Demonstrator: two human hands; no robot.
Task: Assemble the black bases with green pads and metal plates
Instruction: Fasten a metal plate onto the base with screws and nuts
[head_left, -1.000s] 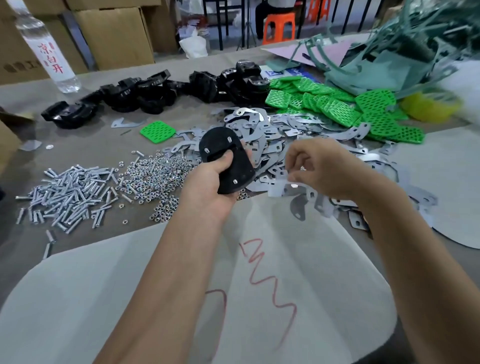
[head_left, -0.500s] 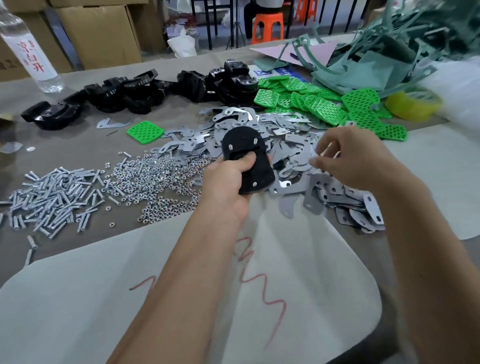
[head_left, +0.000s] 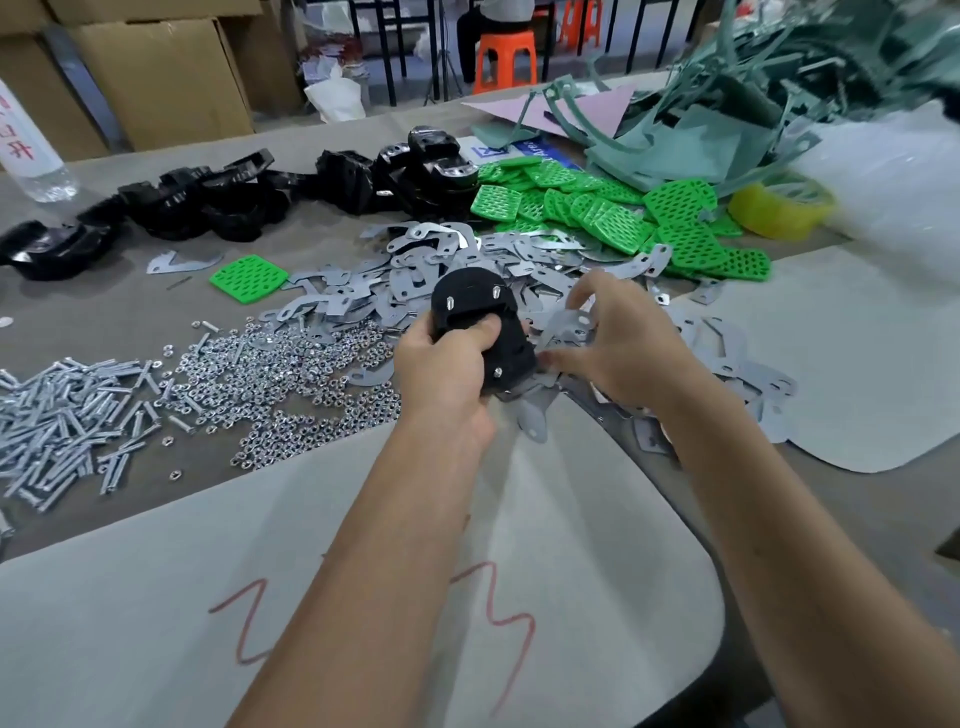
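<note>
the fingers of the left hand are hidden behind the black base it grips at the centre of the frame; only the thumb shows, pressed across the base's flat face. the near end of the base is partly covered by that hand. the right hand, just right of the base, has its fingers curled round a grey metal plate; the plate is blurred and mostly covered, so its shape and how it meets the base are hard to make out. the base's long axis runs from upper left to lower right, its rounded end toward the upper part of the frame, screw tips standing out of its face. it is held above the plate heap at mid-frame. green pads lie upper right, more black bases upper left, nuts and bolts at left, the bolts cut off by the left edge. a bottle is cut off at the upper left edge.
</note>
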